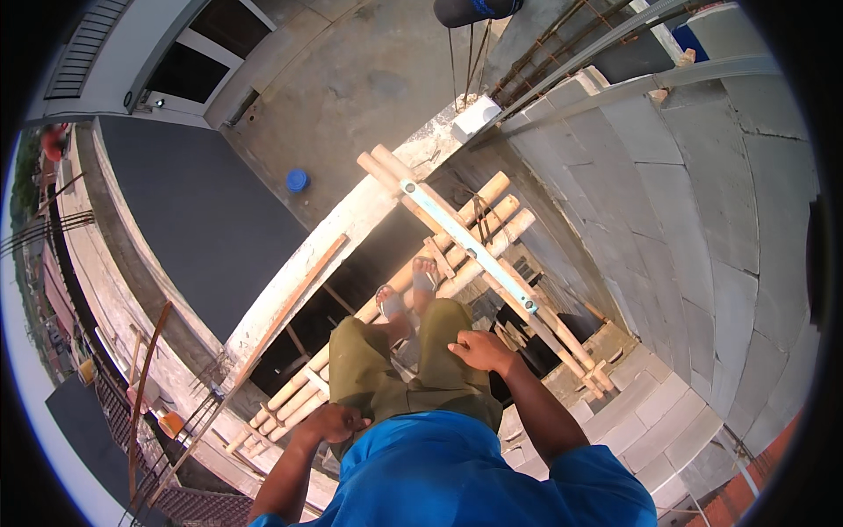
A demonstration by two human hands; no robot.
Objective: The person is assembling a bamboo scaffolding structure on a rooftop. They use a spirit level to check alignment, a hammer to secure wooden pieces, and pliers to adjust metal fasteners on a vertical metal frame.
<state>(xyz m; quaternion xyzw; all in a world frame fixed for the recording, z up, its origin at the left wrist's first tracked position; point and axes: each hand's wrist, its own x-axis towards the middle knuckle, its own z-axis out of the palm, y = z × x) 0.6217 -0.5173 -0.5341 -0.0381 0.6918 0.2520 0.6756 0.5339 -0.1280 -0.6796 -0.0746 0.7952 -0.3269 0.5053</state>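
Beside my left hip is my left hand (332, 424), its fingers curled in against the olive trousers (367, 362). What those fingers hold, if anything, is hidden. My right hand (481, 350) is closed on the trouser cloth at the right thigh. My sandalled feet (425, 274) stand on bamboo poles (457, 283) laid side by side over an opening. Just beyond the right hand, a long light-blue spirit level (472, 249) lies along a wooden plank (518, 279) that crosses the bamboo. Neither hand touches the level.
A grey block wall (694, 202) rises on the right. Dark gaps (373, 259) open beside the bamboo, bordered by a pale concrete beam (307, 263). A blue bucket (297, 181) stands on the lower floor. Rebar (571, 44) and a dark hanging object (474, 10) are at the top.
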